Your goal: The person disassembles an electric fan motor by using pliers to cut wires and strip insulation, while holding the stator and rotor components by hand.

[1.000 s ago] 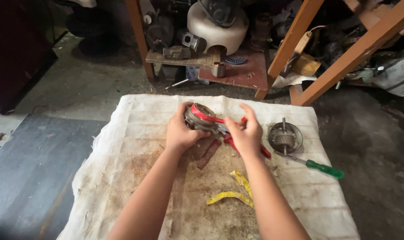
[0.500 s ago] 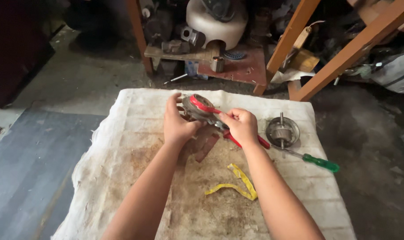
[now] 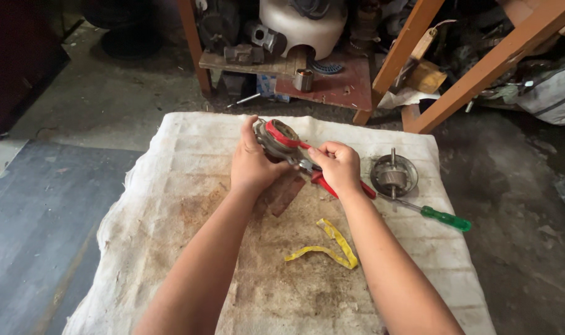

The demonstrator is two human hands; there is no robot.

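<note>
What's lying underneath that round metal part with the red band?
Under the round metal part, held by the left hand, a rusty flat piece lies on the stained white cloth. The hand covers the flat piece's upper end and the part's underside.

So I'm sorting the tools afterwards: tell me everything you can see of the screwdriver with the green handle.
The green-handled screwdriver lies flat on the stained white cloth, to the right of the right hand. Its translucent green handle, which looks like plastic, points toward the cloth's right edge and reaches it. The thin metal shaft runs up-left toward the round metal motor part and ends beside it; the tip is too small to make out. No hand touches it.
</note>
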